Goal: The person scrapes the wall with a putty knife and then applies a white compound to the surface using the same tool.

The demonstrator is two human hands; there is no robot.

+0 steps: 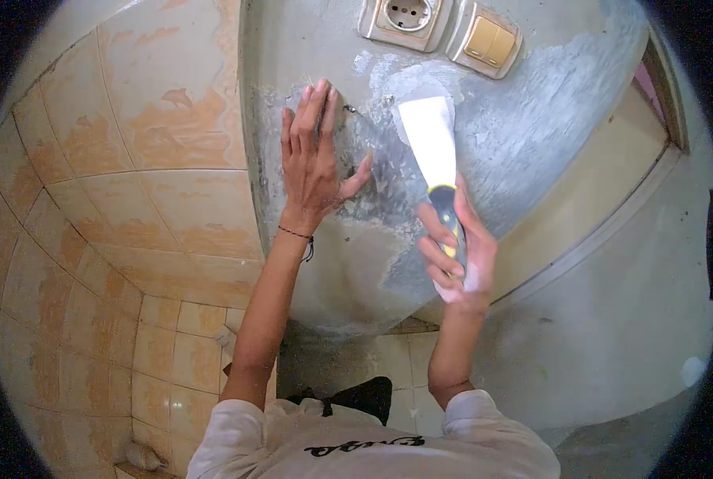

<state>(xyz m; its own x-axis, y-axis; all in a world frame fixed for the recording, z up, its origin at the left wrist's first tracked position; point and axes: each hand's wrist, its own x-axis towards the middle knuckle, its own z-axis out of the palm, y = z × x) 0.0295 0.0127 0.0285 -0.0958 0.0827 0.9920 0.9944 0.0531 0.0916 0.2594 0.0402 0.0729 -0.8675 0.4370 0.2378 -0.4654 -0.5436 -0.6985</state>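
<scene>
My right hand [462, 247] is wrapped round the dark and yellow handle of a putty knife [430, 140]. Its wide blade points up and lies against the grey wall [524, 136], over a pale smeared patch below the socket and switch. My left hand [312, 156] rests on a rough, flaking part of the same wall, fingers spread and pointing up, beside the tiled edge. A thin dark cord circles the left wrist. Between the two hands the wall surface is patchy and scraped, with a small dark hole near the left fingertips.
Above the blade are a power socket [409, 13] and a double light switch [490, 41]. Orange-and-cream tiles [177, 104] cover the wall on the left. A door frame [666, 88] stands at the right. Floor tiles [392, 359] show below.
</scene>
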